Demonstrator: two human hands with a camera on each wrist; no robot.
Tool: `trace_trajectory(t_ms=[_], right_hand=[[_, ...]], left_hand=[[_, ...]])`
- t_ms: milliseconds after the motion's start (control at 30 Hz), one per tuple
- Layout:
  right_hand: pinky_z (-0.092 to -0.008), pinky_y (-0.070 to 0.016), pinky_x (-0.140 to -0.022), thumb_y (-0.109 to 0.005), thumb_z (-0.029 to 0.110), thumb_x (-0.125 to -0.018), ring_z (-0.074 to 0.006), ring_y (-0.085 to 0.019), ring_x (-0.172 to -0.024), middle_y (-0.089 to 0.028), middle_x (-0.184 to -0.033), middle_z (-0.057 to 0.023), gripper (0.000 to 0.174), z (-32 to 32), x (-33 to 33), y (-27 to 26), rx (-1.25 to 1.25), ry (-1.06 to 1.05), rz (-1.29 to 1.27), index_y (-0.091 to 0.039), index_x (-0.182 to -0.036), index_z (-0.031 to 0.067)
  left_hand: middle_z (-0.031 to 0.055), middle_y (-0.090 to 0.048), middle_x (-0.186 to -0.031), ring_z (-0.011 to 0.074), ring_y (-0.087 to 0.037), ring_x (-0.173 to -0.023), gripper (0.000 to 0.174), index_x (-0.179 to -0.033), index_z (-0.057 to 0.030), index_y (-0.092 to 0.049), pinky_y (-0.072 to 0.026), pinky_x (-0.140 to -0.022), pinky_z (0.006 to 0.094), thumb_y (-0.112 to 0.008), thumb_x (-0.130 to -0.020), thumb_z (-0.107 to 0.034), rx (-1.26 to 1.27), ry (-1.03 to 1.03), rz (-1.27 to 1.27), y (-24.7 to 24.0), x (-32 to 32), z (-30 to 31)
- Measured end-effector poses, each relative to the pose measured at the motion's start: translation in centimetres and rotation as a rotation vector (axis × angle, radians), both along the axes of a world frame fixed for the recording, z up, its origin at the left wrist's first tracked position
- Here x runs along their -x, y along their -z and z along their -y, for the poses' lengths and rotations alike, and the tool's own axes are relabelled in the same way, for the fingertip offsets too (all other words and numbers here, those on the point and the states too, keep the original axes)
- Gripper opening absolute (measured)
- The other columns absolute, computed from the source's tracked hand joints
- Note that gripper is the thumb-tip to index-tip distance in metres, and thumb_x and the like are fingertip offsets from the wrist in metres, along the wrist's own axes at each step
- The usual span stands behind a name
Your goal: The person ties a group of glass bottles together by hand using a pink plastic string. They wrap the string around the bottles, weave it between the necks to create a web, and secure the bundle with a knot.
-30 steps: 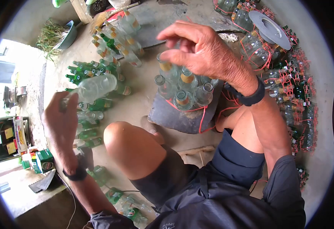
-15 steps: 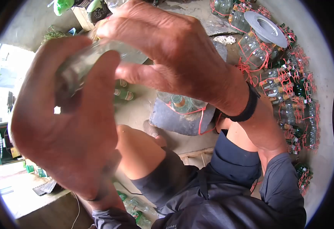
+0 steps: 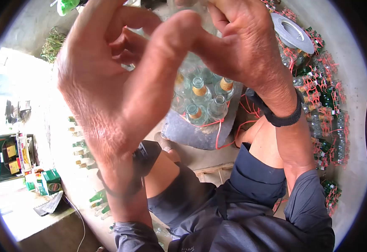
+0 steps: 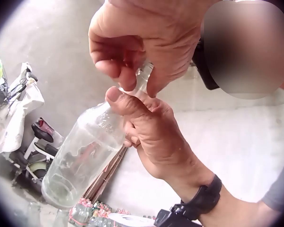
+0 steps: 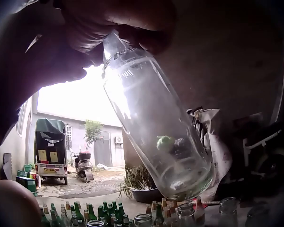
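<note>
A clear glass bottle [image 4: 80,156] hangs tilted, base down, below both hands in the left wrist view. My left hand [image 4: 142,42] pinches the mouth end of its neck. Lower on the neck and shoulder, my right hand [image 4: 156,132] grips with thumb and fingers. In the right wrist view the bottle [image 5: 154,109] slants down from the fingers. The head view has my left hand [image 3: 120,80] and right hand [image 3: 246,46] meeting at the top, largely hiding the bottle. Beneath them, upright clear bottles [image 3: 199,93] stand grouped on a grey block [image 3: 191,136] with red string.
String-tied bottles [image 3: 313,101] are stacked along the right wall, with a grey ring-shaped object [image 3: 292,33] above them. Green bottles [image 3: 98,196] lie at the left. Upright bottles [image 5: 116,213] line the bottom of the right wrist view. A plant basin [image 5: 147,195] sits behind.
My left hand has carried the bottle from the left side up toward the centre. My right hand, previously empty above the grouped bottles, now grips the bottle too.
</note>
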State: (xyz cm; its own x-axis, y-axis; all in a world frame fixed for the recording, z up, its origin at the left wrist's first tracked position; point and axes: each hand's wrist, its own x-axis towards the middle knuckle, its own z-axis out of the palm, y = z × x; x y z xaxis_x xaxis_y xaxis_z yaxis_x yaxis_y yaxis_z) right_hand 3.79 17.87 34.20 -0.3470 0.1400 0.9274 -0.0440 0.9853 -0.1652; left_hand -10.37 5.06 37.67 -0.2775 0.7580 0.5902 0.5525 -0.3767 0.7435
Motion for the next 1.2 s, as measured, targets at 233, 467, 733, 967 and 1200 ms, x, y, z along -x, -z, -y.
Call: trace_trajectory(t_ms=[233,467,733,967,1200], right_hand=[[-0.0379,-0.0543,-0.071,-0.084,0.027,-0.09,-0.0207,-0.066,-0.08,-0.066,-0.087,-0.0145,0.038,0.0,-1.6,1.1,0.301,0.111,0.072,-0.062,-0.096,-0.0029],[-0.0378,-0.0542,-0.071,-0.083,0.028,-0.09,-0.0205,-0.064,-0.077,-0.066,-0.083,-0.0148,0.038,-1.5,-2.1,3.5,0.37,0.224,0.11,-0.062,-0.093,-0.0033],[-0.0378,-0.0574,-0.071,-0.082,0.02,-0.09,-0.0268,-0.074,-0.08,-0.073,-0.089,-0.0216,0.032,-2.3,-2.3,6.0,0.393,0.319,0.235,-0.067,-0.098,-0.0061],[-0.0452,-0.0582,-0.082,-0.086,0.037,-0.084,-0.0393,-0.074,-0.091,-0.076,-0.094,-0.0168,0.04,-2.4,-1.5,8.5,0.436,0.419,0.322,-0.071,-0.1,0.0039],[-0.0455,-0.0579,-0.083,-0.085,0.037,-0.084,-0.0391,-0.074,-0.091,-0.076,-0.095,-0.016,0.04,-2.5,-1.5,8.9,0.433,0.422,0.333,-0.071,-0.101,0.0041]], left_hand=[[0.001,-0.066,-0.093,0.0067,-0.06,-0.083,0.033,-0.126,0.0049,-0.069,-0.048,-0.07,0.0216,-0.076,-0.099,-0.013,0.051,0.035,0.282,5.5,2.9,-1.7],[0.0053,-0.074,-0.11,0.0123,-0.067,-0.1,0.03,-0.126,0.0008,-0.071,-0.0556,-0.088,0.03,-0.072,-0.103,-0.019,0.25,0.033,0.086,12.3,4.6,-3.7],[0.0126,-0.07,-0.121,0.0217,-0.07,-0.104,0.034,-0.128,-0.0014,-0.07,-0.0581,-0.088,0.037,-0.072,-0.1,-0.02,0.36,0.066,-0.02,16.3,5.2,-4.5],[0.0129,-0.069,-0.126,0.0233,-0.065,-0.113,0.038,-0.134,-0.0027,-0.068,-0.0562,-0.095,0.04,-0.072,-0.1,-0.021,0.425,0.084,-0.164,17.6,5.2,-4.8],[0.015,-0.07,-0.125,0.027,-0.067,-0.119,0.039,-0.131,-0.0049,-0.069,-0.0561,-0.094,0.0415,-0.074,-0.098,-0.025,0.453,0.06,-0.206,17.5,4.5,-4.9]])
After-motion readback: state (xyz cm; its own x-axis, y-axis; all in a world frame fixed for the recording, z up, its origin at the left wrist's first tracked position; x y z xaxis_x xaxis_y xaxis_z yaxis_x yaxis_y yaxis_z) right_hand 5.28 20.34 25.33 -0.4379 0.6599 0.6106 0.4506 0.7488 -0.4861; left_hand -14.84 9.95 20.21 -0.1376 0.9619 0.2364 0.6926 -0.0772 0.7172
